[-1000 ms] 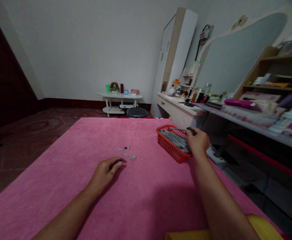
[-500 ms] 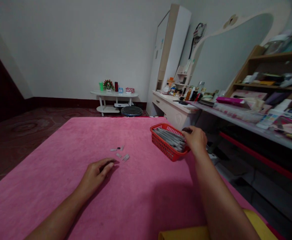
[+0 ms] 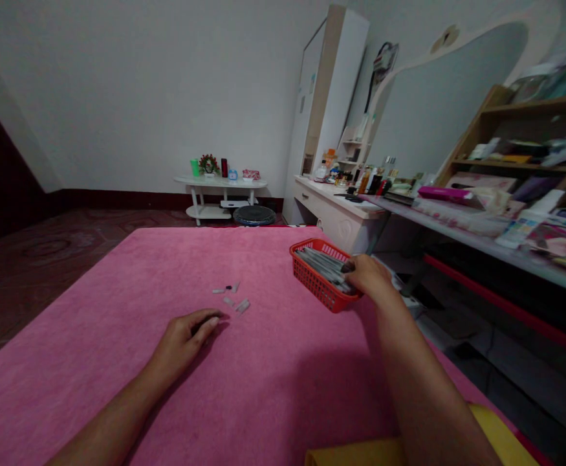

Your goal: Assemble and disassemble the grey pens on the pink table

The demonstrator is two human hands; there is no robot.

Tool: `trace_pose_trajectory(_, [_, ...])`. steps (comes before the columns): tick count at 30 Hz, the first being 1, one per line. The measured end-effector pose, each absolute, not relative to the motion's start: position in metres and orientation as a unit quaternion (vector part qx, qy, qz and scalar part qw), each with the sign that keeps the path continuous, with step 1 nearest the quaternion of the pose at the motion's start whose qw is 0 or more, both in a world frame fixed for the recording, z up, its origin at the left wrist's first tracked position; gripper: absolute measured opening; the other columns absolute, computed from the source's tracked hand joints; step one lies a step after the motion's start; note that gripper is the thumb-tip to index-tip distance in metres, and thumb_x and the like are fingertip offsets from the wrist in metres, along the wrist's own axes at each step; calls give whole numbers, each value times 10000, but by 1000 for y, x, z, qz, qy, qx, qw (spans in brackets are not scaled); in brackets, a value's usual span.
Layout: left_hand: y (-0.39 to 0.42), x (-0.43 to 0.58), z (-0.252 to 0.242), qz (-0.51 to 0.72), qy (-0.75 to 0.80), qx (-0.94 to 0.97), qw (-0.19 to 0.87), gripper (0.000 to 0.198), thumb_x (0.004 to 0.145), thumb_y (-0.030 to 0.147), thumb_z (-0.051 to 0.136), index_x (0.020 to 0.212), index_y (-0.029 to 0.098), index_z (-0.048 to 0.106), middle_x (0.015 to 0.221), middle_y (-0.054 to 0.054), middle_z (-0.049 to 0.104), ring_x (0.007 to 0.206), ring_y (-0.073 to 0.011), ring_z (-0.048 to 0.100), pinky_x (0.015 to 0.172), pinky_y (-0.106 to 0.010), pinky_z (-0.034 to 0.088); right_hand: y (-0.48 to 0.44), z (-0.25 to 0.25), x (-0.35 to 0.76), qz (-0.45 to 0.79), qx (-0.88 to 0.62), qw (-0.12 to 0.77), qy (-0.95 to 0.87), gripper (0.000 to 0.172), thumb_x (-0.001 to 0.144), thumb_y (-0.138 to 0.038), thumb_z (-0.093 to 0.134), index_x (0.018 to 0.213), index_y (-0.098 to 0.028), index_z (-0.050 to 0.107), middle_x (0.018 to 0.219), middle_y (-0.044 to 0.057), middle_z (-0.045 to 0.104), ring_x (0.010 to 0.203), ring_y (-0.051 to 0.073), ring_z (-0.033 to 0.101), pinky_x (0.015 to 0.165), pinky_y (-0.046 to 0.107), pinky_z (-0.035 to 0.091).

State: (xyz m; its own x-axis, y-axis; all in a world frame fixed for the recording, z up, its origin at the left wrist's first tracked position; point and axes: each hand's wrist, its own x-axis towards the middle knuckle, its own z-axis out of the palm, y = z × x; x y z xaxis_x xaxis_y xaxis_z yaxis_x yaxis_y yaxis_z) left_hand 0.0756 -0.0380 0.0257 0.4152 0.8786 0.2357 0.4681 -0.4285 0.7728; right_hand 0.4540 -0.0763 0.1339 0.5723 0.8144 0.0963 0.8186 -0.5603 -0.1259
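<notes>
A red plastic basket (image 3: 317,285) of lattice weave stands on the pink cloth (image 3: 258,388). Slim grey sticks that look like pens (image 3: 322,264) fill it lengthwise. My right hand (image 3: 367,275) reaches over the basket's right end, its fingers curled down onto the pens; the fingertips are partly hidden, so what they grip is unclear. On the cloth to the left rests my left hand (image 3: 190,333), thumb and fingers slightly apart, with nothing visible between them. Just beyond its fingertips lie several small clear pieces (image 3: 242,305) and a small black bit (image 3: 229,287).
Yellow fabric (image 3: 360,453) lies at the near edge, beneath my right forearm. On the right stand a cluttered shelf desk (image 3: 481,239) and a white dressing table (image 3: 334,207) with bottles and a mirror. A low white table (image 3: 222,183) stands by the far wall.
My right hand has moved left and inward from the basket's right rim, onto the pens. My left hand and the small pieces stay in place.
</notes>
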Motion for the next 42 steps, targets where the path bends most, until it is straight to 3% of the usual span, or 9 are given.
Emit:
trace_pose_trajectory(8, [-37,75,23,321,432,779,322,335,863,418,488,971,199,717,972,-48,735,878,-204,674,800,-280,529,-77,135,459,1,-887,144,-438,246,810,-319,520,890,-236,738,853,74,714,769,195,648,586,251,391])
trace_pose_trajectory(15, [-38,75,24,308,439,775,335,340,869,418,482,974,190,712,953,-49,733,841,-192,668,789,-276,520,-76,133,462,7,-886,169,-433,272,836,-350,498,885,-236,741,824,65,713,752,184,644,565,244,378])
trace_pose_trajectory(21, [-38,75,24,301,438,776,340,359,873,433,471,976,188,713,949,-57,730,808,-193,663,734,-276,521,-82,140,465,-35,-913,82,-399,240,713,-267,620,923,-278,736,931,75,711,902,245,656,649,281,434])
trace_pose_trajectory(26, [-38,75,24,302,439,776,338,358,863,431,478,973,188,718,936,-55,733,789,-190,662,735,-279,523,-84,140,464,-2,-901,25,-433,339,602,-192,704,924,-296,732,941,50,713,918,243,659,694,292,450])
trace_pose_trajectory(30, [-39,77,27,299,447,774,333,348,849,432,492,943,193,728,909,-48,736,781,-190,663,719,-270,519,-82,136,468,-43,-898,92,-428,234,676,-295,674,895,-250,740,884,73,719,850,235,667,635,276,437])
trace_pose_trajectory(34, [-39,77,28,301,446,774,334,350,846,434,493,938,190,727,888,-44,735,765,-187,661,703,-265,514,-80,131,475,-112,-886,195,-406,248,746,-411,626,899,-241,723,885,74,725,830,227,662,599,268,419])
trace_pose_trajectory(42, [-38,75,25,290,450,773,341,373,857,445,479,964,177,715,878,-51,728,757,-186,648,708,-271,513,-80,125,474,-139,-899,155,-385,261,743,-453,625,855,-234,710,870,87,717,846,250,658,628,295,432])
